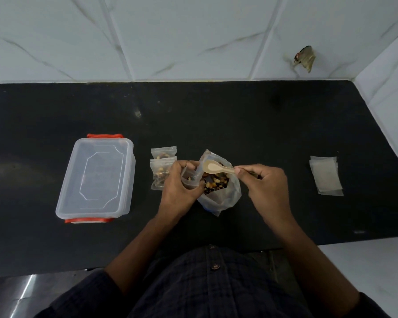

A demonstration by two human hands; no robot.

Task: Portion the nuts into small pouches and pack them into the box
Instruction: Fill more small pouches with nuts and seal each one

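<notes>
The left hand (177, 184) curls its fingers round a small open pouch (190, 179) — the right hand (265, 182) pinches a wooden spoon (214, 168) over the big bag of nuts (218, 187) on the black counter (239, 120). The closed box (97, 175) sits left.

Two filled pouches (162, 167), one box (95, 175), one spoon (216, 168)

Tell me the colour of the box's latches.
Orange-red latches on the clear box, head view.
</notes>
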